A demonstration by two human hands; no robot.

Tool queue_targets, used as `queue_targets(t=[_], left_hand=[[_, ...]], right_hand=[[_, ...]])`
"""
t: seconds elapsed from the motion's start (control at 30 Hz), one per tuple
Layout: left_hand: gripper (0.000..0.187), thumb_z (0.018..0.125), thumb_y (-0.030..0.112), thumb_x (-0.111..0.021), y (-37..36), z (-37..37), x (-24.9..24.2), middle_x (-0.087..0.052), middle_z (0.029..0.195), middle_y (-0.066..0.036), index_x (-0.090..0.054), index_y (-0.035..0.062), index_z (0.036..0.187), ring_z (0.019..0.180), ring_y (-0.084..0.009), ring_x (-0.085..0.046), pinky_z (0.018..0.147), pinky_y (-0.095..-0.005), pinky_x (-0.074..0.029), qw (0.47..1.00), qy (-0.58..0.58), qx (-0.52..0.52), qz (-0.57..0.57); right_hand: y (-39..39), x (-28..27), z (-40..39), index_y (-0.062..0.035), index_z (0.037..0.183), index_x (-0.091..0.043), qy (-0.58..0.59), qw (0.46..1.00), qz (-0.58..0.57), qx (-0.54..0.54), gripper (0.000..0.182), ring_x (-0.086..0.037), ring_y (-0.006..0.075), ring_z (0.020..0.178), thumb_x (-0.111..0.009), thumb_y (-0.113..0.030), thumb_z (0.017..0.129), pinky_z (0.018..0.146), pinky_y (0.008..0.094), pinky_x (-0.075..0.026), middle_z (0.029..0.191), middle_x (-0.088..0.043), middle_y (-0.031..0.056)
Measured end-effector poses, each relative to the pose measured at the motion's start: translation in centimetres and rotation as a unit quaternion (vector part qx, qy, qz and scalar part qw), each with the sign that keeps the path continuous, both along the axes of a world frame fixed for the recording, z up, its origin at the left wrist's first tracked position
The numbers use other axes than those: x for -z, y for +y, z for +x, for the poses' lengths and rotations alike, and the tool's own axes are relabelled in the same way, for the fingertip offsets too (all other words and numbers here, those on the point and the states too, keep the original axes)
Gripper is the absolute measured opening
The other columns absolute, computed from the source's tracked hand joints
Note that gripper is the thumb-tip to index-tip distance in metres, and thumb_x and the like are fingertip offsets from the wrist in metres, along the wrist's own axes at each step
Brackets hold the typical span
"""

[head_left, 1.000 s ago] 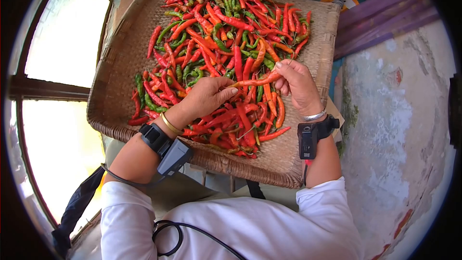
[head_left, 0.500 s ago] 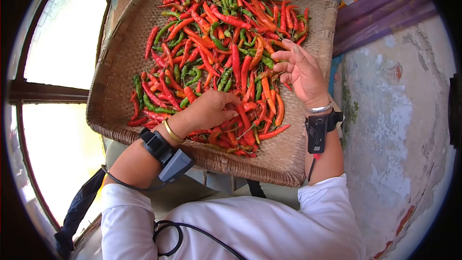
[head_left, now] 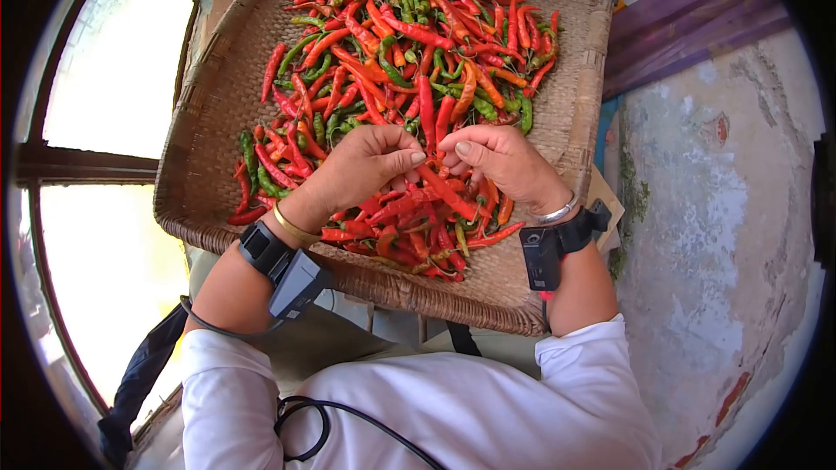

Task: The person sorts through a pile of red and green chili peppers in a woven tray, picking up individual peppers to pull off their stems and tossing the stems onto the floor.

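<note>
My left hand (head_left: 379, 161) is closed in a pinch on the upper end of a red chili pepper (head_left: 448, 193). The pepper slants down to the right over the pile. Close beside it, my right hand (head_left: 501, 161) is also closed, thumb and forefinger pinched near the same end of the pepper. What those right fingertips hold, perhaps the stem, is too small to make out. Beneath and beyond both hands spread the red, orange and green chili peppers (head_left: 366, 78), lying in a large woven basket tray (head_left: 570, 104).
A bright window (head_left: 109, 70) stands on the left, beside the tray. To the right is a worn, peeling wall surface (head_left: 705, 174), with a purple cloth (head_left: 688, 22) near its top. A dark cable (head_left: 348, 413) loops over my white shirt.
My right hand has come from the tray's right side to the middle, its fingers closing. The left hand has risen from the pile with a red chili pepper, and the two hands now nearly touch.
</note>
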State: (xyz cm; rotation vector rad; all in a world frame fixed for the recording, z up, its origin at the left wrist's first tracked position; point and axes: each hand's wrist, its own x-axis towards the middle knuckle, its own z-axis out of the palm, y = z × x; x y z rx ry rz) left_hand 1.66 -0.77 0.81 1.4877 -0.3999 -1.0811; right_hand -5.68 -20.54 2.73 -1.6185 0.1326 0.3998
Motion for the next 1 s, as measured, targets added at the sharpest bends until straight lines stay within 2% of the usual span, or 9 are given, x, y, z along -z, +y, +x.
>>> queue_targets(t=[0.23, 0.37, 0.47, 0.6, 0.67, 0.77, 0.87, 0.93, 1.0], left_hand=[[0.017, 0.086, 0.025, -0.052, 0.1, 1.0, 0.2, -0.057, 0.066, 0.002, -0.054, 0.0087, 0.081, 0.053, -0.0036, -0.049, 0.049, -0.0166, -0.038, 0.988, 0.053, -0.142, -0.04], [0.014, 0.088, 0.024, -0.05, 0.0, 1.0, 1.2, -0.056, 0.065, 0.003, -0.052, 0.0118, 0.083, 0.052, -0.0025, -0.049, 0.045, -0.0153, -0.037, 0.974, 0.099, -0.194, -0.057], [0.014, 0.088, 0.024, -0.049, 0.0, 1.0, 1.7, -0.057, 0.067, 0.002, -0.051, 0.0109, 0.083, 0.052, -0.0031, -0.049, 0.046, -0.016, -0.037, 0.964, 0.151, -0.206, -0.078], [0.014, 0.089, 0.024, -0.048, -0.4, 0.3, 2.0, -0.058, 0.067, 0.001, -0.051, 0.0114, 0.083, 0.053, -0.0038, -0.05, 0.047, -0.0168, -0.038, 0.976, 0.147, -0.158, -0.038], [0.014, 0.089, 0.024, -0.048, -0.7, -0.1, 2.5, -0.058, 0.068, 0.001, -0.051, 0.0113, 0.082, 0.053, -0.0041, -0.05, 0.048, -0.0168, -0.038, 0.983, 0.129, -0.129, -0.024], [0.015, 0.089, 0.024, -0.047, -0.9, -0.5, 2.6, -0.059, 0.068, 0.001, -0.052, 0.0112, 0.083, 0.056, -0.005, -0.052, 0.049, -0.0167, -0.039, 0.992, 0.103, -0.076, -0.008], [0.02, 0.089, 0.021, -0.047, -1.1, -0.8, 3.1, -0.059, 0.075, -0.004, -0.054, 0.0021, 0.086, 0.055, -0.0083, -0.053, 0.05, -0.0213, -0.044, 0.997, 0.02, -0.071, -0.002], [0.021, 0.085, 0.015, -0.05, -0.8, -0.7, 4.2, -0.058, 0.087, -0.011, -0.055, -0.0026, 0.095, 0.065, -0.0187, -0.058, 0.061, -0.0278, -0.048, 0.974, -0.224, 0.018, 0.036], [0.02, 0.084, 0.01, -0.05, -0.8, -0.6, 5.8, -0.055, 0.096, -0.012, -0.054, -0.0027, 0.099, 0.071, -0.0185, -0.058, 0.065, -0.028, -0.047, 0.927, -0.37, 0.061, 0.007]], right_hand=[[-0.1, -0.2, -0.6, 0.0003, 0.107, -0.052, 0.041, 0.997, 0.031, -0.05, 0.029, -0.054, 0.0061, 0.065, -0.049, -0.019, 0.086, 0.057, 0.0187, -0.045, 0.075, -0.057, 0.001], [-1.1, -0.1, -0.8, 0.0001, 0.114, -0.048, 0.042, 0.981, 0.186, 0.028, 0.037, -0.056, 0.0113, 0.074, -0.053, -0.022, 0.085, 0.063, 0.0225, -0.048, 0.096, -0.056, 0.0082], [-0.9, 0.1, -0.3, -0.0004, 0.118, -0.042, -0.066, 0.906, 0.418, 0.017, 0.052, -0.055, 0.0161, 0.093, -0.061, -0.029, 0.079, 0.075, 0.0271, -0.046, 0.106, -0.052, 0.0105], [-0.2, 0.0, -0.3, 0.0, 0.112, -0.045, -0.118, 0.94, 0.304, 0.104, 0.043, -0.057, 0.0139, 0.084, -0.061, -0.022, 0.079, 0.069, 0.0244, -0.048, 0.099, -0.055, 0.0089], [-0.9, 0.7, -0.2, -0.0001, 0.106, -0.049, -0.049, 0.969, 0.19, 0.15, 0.033, -0.058, 0.0105, 0.072, -0.06, -0.015, 0.079, 0.06, 0.0206, -0.047, 0.087, -0.057, 0.005], [-0.9, 0.9, -0.2, -0.0006, 0.102, -0.05, -0.006, 0.966, 0.191, 0.172, 0.023, -0.055, 0.0066, 0.059, -0.056, -0.01, 0.081, 0.049, 0.0175, -0.044, 0.076, -0.055, 0.0007], [-1.5, 0.7, -0.1, -0.0023, 0.106, -0.049, -0.035, 0.973, 0.068, 0.217, 0.025, -0.052, 0.0048, 0.056, -0.053, -0.011, 0.083, 0.047, 0.0171, -0.042, 0.075, -0.054, -0.0008], [-2.1, 0.6, 0.0, -0.0024, 0.106, -0.049, -0.036, 0.966, 0.091, 0.24, 0.024, -0.051, 0.0043, 0.055, -0.052, -0.011, 0.083, 0.046, 0.0167, -0.041, 0.074, -0.053, -0.0013], [-2.4, 0.7, 0.0, -0.0027, 0.105, -0.049, -0.037, 0.957, 0.118, 0.263, 0.024, -0.051, 0.004, 0.054, -0.052, -0.012, 0.083, 0.044, 0.0161, -0.039, 0.071, -0.052, -0.0017]])
